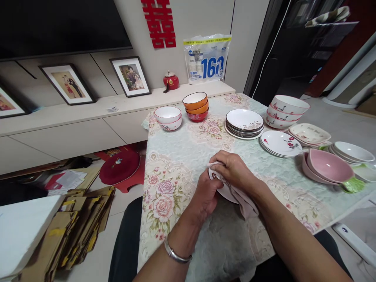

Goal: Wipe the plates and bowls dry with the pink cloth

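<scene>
A white plate (228, 193) with a dark rim and a small brown pattern is held over the near part of the table. My left hand (206, 191) grips its left edge, thumb on the upper face. With my right hand (232, 167) I pinch a pale pink cloth (246, 203) around the plate's far rim; the cloth hangs down across the plate's right side. My right forearm and the cloth hide part of the plate. Beyond my hands stands a stack of dark-rimmed white plates (244, 120).
On the flowered tablecloth (167, 172) stand white bowls (168, 115), orange and red bowls (195, 105), tall white bowls (286, 111), flower-patterned plates (280, 143) and pink bowls (329, 166). Flattened cardboard (70, 231) and a red stool (120, 166) are on the floor at left.
</scene>
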Available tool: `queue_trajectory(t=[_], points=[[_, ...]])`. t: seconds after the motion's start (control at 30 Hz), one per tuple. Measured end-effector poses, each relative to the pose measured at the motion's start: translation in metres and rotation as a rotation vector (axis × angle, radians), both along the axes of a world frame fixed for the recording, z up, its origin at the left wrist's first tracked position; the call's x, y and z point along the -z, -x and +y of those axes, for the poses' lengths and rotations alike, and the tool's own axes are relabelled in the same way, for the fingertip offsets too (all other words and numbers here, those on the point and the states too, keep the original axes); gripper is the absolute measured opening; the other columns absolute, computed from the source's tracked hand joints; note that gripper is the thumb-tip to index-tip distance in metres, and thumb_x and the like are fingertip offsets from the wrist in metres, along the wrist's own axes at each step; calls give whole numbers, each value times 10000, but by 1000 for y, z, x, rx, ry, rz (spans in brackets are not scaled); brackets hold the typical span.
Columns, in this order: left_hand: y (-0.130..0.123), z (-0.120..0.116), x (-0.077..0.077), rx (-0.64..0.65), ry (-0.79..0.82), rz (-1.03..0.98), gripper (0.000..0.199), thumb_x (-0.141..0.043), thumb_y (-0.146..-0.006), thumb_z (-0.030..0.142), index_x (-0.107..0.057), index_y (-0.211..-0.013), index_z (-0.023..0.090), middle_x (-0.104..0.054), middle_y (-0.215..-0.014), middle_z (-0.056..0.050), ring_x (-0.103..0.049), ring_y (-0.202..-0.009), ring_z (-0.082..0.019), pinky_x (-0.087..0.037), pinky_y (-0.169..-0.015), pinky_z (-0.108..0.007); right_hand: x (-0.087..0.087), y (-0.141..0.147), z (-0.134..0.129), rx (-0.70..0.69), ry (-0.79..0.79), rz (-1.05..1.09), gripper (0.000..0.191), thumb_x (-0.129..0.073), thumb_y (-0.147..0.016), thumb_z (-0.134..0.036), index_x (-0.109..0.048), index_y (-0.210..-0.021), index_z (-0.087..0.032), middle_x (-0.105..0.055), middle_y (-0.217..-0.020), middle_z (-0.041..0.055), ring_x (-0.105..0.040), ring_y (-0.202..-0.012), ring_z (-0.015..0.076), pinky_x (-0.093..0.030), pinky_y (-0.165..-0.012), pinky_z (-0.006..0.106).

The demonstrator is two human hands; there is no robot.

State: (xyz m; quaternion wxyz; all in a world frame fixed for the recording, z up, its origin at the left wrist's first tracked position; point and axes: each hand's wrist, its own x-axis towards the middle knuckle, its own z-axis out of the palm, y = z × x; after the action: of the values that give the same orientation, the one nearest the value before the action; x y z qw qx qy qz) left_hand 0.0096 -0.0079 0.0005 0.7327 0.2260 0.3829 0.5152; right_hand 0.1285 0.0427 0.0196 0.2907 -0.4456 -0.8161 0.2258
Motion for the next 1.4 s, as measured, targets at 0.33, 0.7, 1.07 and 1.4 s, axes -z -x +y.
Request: queue_trajectory(t=[0.33, 0.7, 1.07, 1.4], points=[[-2, -1, -9, 42, -7, 1, 524, -524, -452, 50, -665, -946, 152, -682, -742, -16, -597, -689, -184, -418, -630, -270, 5, -31, 16, 378, -19, -249, 98, -577, -868, -207, -655, -922, -183, -683, -912, 81, -610, -846, 226, -405, -746, 305], [1, 0, 1, 17, -15, -22, 460, -517, -454, 19, -639, -874, 163, -608, -674, 21, -524, -613, -127, -367, -574, -234, -1, 1, 1, 9, 58, -22, 76, -596, -867, -184, -666, -893, -200, -689, -915, 35, -616, -858, 178, -423, -765, 263], [-1, 0, -3, 27, 19, -1, 459, -516, -440, 35, -646, -862, 159, -605, -661, 23, -525, -606, -128, -369, -567, -231, -3, -5, 3, 251, 25, -207, 107, -557, -882, -170, -657, -921, -165, -676, -934, 74, -600, -857, 202, -394, -760, 284], [-1, 1, -2, 36, 6, -30, 491, -518, -439, 37, -646, -902, 139, -586, -665, 23, -504, -590, -123, -371, -564, -242, 1, -9, 7, 185, 78, -79, 60, -601, -859, -196, -659, -874, -187, -682, -887, 39, -604, -816, 181, -404, -741, 271]])
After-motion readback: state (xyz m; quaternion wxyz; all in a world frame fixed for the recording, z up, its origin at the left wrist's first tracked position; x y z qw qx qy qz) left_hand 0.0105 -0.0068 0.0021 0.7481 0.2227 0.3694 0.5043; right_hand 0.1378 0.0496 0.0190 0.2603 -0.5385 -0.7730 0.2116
